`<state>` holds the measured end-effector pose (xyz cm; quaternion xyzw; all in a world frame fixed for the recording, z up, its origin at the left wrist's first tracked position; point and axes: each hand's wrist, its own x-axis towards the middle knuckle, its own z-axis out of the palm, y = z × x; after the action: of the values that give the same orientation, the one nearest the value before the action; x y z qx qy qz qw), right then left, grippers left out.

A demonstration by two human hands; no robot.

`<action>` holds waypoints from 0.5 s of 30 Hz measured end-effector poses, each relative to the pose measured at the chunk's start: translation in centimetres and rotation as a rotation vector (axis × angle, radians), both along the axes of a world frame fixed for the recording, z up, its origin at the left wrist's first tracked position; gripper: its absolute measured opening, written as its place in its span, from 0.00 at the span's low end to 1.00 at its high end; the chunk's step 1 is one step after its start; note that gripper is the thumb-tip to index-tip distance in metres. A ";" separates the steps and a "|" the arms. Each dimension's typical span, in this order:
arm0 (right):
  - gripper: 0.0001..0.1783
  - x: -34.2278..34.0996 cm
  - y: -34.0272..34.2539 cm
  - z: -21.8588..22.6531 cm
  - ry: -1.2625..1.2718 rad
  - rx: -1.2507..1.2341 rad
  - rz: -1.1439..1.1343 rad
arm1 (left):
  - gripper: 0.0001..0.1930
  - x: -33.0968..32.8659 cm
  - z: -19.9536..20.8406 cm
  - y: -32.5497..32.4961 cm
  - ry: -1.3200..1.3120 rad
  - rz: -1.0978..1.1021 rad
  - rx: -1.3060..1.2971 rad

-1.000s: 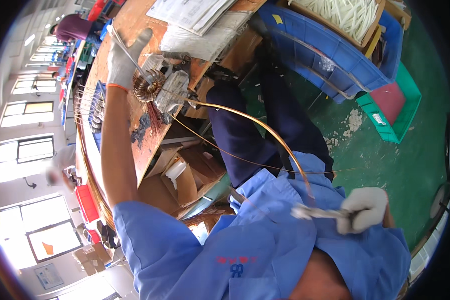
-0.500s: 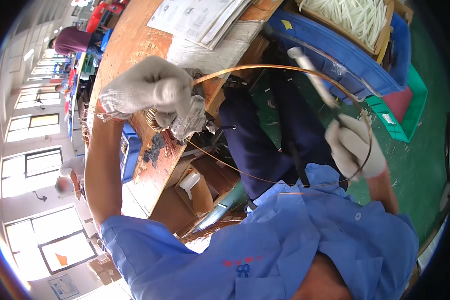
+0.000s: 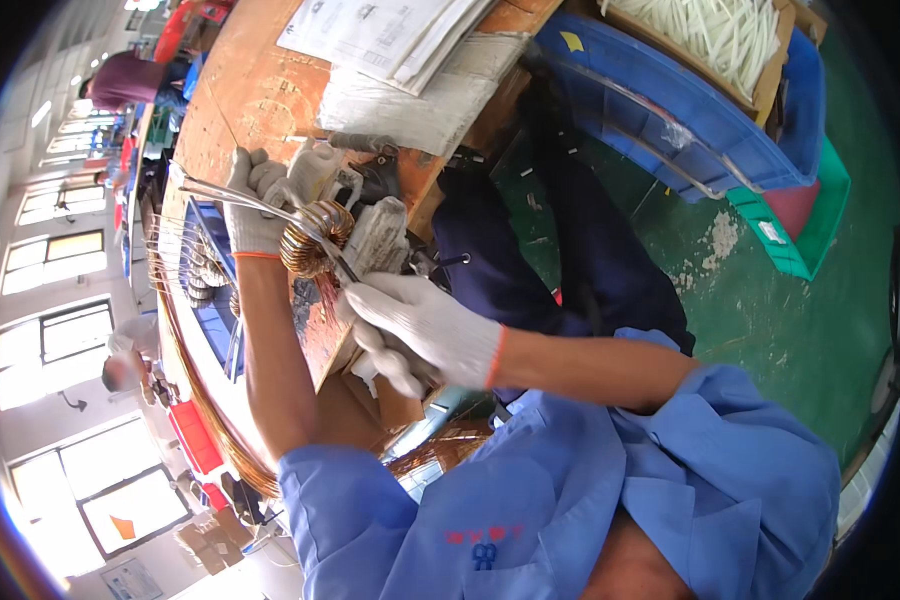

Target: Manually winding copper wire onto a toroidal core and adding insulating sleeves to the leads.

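Observation:
A ring-shaped coil wound with copper wire (image 3: 310, 240) sits at the bench edge, between my two gloved hands. My left hand (image 3: 253, 205), in a white knit glove, is closed just beyond the coil. From its fingers a thin copper wire (image 3: 230, 128) seems to rise; the grip is partly hidden. My right hand (image 3: 420, 325), also gloved, is closed on a slim rod-like tool (image 3: 344, 266). The tool points at the coil and appears to pass through or across it, its far part blurred. A plastic-wrapped block (image 3: 378, 238) lies beside the coil.
Papers (image 3: 370, 40) lie on the wooden bench (image 3: 255, 85). A blue bin (image 3: 660, 140) supports a carton of white strips (image 3: 725, 40) at right, near a green tray (image 3: 820, 220). Long copper wires (image 3: 195, 380) curve along the left. Other people (image 3: 125, 80) are farther back.
My right hand has swung in from the far right to the coil, bringing the tool. The big wire loop over my lap is gone from there. My left hand has lowered and turned beside the coil.

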<state>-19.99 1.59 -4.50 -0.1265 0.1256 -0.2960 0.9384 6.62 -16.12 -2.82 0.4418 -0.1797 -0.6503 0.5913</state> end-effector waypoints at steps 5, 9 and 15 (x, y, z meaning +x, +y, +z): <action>0.13 -5.2 3.1 -3.5 0.199 -0.223 0.111 | 0.14 -0.4 1.3 -0.4 -0.377 -0.149 0.187; 0.13 -13.3 8.7 -6.4 0.308 -0.636 0.060 | 0.13 -2.2 7.4 -0.2 -0.981 -0.336 -0.141; 0.13 -28.5 13.8 -2.9 0.418 -0.178 0.592 | 0.42 -8.3 10.0 -2.2 -1.459 -0.522 -0.582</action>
<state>-48.51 15.40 -7.37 -0.2960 0.2461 0.0108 0.9229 -1.70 -18.33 7.13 0.5262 -0.7764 -0.2439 0.2467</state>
